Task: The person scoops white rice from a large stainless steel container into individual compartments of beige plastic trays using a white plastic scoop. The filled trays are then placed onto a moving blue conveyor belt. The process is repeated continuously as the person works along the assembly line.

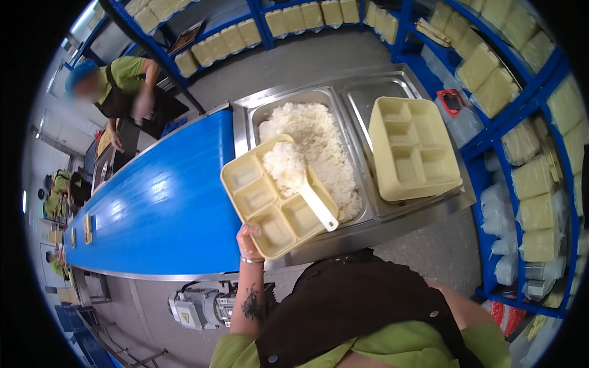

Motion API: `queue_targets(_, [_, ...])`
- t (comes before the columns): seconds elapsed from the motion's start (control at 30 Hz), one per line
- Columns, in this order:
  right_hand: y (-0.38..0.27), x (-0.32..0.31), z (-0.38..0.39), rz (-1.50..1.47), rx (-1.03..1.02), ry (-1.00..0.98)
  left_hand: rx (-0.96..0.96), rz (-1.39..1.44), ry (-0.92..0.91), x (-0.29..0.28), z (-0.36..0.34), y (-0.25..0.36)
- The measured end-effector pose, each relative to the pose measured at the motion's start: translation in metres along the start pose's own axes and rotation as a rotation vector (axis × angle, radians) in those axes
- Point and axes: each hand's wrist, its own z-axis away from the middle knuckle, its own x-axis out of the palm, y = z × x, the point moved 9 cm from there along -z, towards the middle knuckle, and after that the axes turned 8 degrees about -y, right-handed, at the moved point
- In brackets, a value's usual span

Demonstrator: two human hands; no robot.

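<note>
Left hand (249, 241) grips a cream compartment tray (272, 230), white scoop (319, 206) and rice (283, 163) over it; right hand, unseen, cannot be assessed.

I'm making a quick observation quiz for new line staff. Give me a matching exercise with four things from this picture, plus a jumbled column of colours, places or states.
Things:
1. Belt
2. Scoop
3. Tray stack
4. Left hand

Descriptions:
A. Gripping the near-left edge of a single tray
B. Right of the rice
C. Blue
D. White, its handle slanting over the held tray

Pairs: 1-C, 2-D, 3-B, 4-A
</note>
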Motion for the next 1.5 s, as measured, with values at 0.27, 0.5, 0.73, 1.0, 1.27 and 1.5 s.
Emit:
queue_targets(0.27, [-0.211,-0.148,0.068,0.011,-0.562,0.789,-0.018,0.041,0.063,0.008,0.009,0.002])
queue_targets(0.5, [-0.332,-0.171,0.095,0.238,-0.799,1.28,0.002,-0.06,0.021,0.02,0.019,0.009])
queue_targets(0.73, [-0.339,-0.181,0.031,-0.302,-0.86,0.59,-0.075,-0.032,0.052,0.015,0.028,0.006])
queue_targets(1.0, [-0.352,-0.168,0.031,-0.488,-0.801,0.285,-0.092,-0.084,0.104,0.018,0.031,0.018])
queue_targets(1.27, [-0.363,-0.173,0.046,0.437,-0.608,1.099,-0.084,0.023,0.117,0.037,0.023,0.013])
queue_targets(1.5, [-0.343,-0.192,0.051,0.034,-0.768,0.895,-0.129,0.143,0.177,0.013,0.035,-0.007])
